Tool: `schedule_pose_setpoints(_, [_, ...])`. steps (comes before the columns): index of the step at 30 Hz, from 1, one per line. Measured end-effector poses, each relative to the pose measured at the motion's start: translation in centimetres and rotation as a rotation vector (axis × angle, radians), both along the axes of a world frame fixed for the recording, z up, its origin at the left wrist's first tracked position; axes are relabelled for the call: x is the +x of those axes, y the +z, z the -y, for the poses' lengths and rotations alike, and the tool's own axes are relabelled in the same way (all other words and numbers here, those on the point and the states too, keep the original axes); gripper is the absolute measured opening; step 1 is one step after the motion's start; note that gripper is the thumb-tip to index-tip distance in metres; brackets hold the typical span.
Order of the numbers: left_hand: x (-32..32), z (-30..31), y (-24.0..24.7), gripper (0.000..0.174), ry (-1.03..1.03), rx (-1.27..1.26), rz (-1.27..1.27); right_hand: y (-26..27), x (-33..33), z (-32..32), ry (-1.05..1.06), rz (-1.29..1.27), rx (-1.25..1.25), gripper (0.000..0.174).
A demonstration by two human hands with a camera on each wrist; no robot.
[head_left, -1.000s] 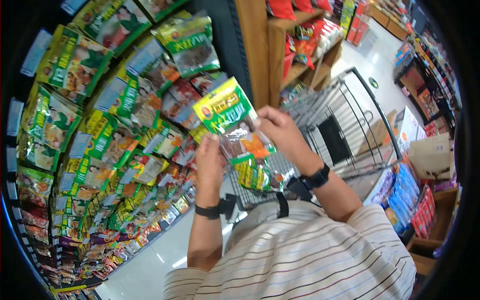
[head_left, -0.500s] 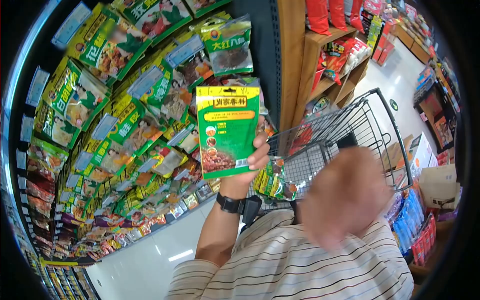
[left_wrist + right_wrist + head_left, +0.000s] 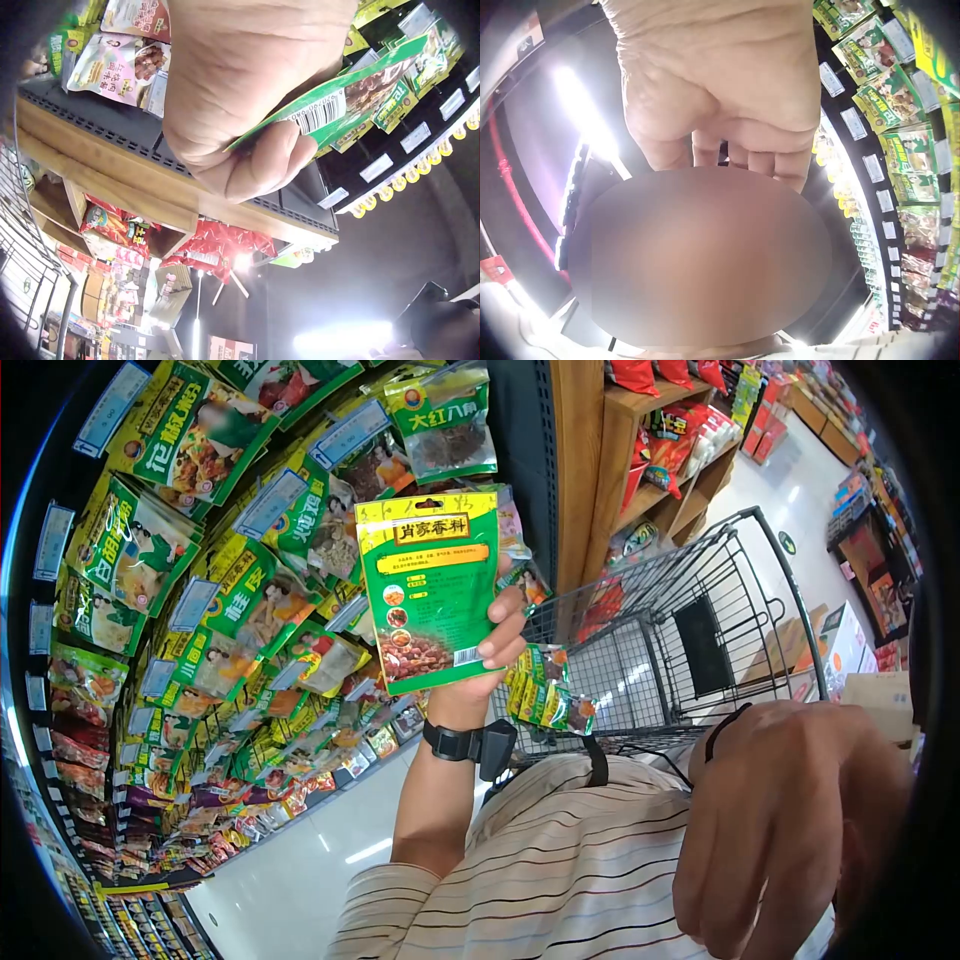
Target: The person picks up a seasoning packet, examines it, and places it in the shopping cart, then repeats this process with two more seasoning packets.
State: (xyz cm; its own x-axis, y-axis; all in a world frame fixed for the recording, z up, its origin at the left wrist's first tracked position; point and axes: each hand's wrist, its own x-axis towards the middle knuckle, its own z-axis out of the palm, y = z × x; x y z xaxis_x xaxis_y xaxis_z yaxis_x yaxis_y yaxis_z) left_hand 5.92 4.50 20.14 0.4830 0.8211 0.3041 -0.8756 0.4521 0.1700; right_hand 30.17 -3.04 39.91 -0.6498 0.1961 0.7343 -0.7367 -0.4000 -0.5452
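In the head view, my left hand [image 3: 492,650] grips a flat green and yellow packet [image 3: 425,600] upright by its lower right edge, its printed side facing me. The left wrist view shows my left fingers curled at the packet's barcode corner [image 3: 322,112]. My right hand [image 3: 790,810], large and close at the lower right, has loosely bent fingers and no visible object. In the right wrist view, this hand [image 3: 724,90] is at the upper edge of a blurred face, with its fingertips partly hidden.
Hanging seasoning packets [image 3: 265,595] with price tags fill the left shelves. A wire shopping cart [image 3: 650,650] stands ahead to the right, with several green and yellow packets [image 3: 545,695] at its near left. Wooden shelves [image 3: 600,480] hold red bags behind it.
One second ago both hands were at the packet, its other side showing. It has been turned over and stays in my left hand; my right hand has let go and moved close to the head.
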Motion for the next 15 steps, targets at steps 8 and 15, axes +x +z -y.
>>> schedule_pose_setpoints(8, [-1.3,-0.9,0.1,0.055,0.142,-0.090,-0.208,-0.1,-2.4,-1.9,0.015,-0.061,0.070,0.014])
schedule_pose_setpoints(15, [-5.3,-1.9,-1.7,0.032,0.841,-0.234,-0.868,-5.4,-4.1,-8.9,-0.697,0.634,0.066,0.032])
